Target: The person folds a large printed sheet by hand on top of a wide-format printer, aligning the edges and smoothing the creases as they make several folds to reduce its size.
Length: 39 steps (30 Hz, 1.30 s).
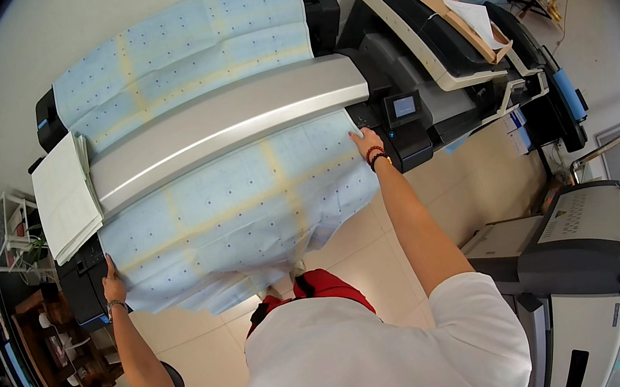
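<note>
A wide light-blue sheet (229,211) with dark dots and yellow bands hangs from the front of a large-format printer (228,122). My right hand (367,142) grips its right edge near the control panel, thumb on top. At the opposite edge, my left hand (114,286) holds the sheet with one finger pointing along the border; its other fingers are partly hidden. The sheet's lower part sags in folds before my legs. Behind the grey cover, more blue dotted sheet (182,45) drapes over the back of the machine.
A stack of white paper (66,198) rests on the printer's left end. A small lit screen (404,106) stands at its right. Another large machine (431,40) carries an open cardboard box (448,13). A grey-and-white plotter (574,251) is to my right, wooden furniture (58,347) to my left.
</note>
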Motion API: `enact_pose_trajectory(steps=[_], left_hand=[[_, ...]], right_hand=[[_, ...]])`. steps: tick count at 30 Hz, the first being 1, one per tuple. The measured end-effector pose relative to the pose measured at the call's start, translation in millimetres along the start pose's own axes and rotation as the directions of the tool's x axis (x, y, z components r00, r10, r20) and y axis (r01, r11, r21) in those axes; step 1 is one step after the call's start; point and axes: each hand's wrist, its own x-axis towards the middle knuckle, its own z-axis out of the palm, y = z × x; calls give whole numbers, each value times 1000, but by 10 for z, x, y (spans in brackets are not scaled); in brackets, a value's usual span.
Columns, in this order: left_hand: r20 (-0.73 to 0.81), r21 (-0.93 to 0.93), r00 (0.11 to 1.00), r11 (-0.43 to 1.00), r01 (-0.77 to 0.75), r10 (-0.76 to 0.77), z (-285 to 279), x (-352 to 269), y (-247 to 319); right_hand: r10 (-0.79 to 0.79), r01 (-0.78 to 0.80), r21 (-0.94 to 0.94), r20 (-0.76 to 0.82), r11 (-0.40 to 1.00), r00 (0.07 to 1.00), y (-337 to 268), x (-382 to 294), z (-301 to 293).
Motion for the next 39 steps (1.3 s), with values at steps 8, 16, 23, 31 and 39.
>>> enact_pose_trajectory(steps=[8,16,23,31,39], left_hand=[[-9,30,1000,999,-24,25,-41,-15,-111],[2,7,1000,1000,7,-7,-50,-20,86],[32,45,998,998,53,-54,-79,-54,74],[6,37,999,999,34,-34,-47,-1,56],[46,27,998,999,36,-37,-63,-16,100]], right_hand=[[2,0,48,-27,999,1000,-32,1,37],[-3,4,19,-44,1000,999,45,-5,21],[0,0,-3,4,1000,1000,-17,9,29],[-11,11,10,-48,1000,999,58,27,39],[17,-16,23,-26,1000,1000,-6,-36,-26]])
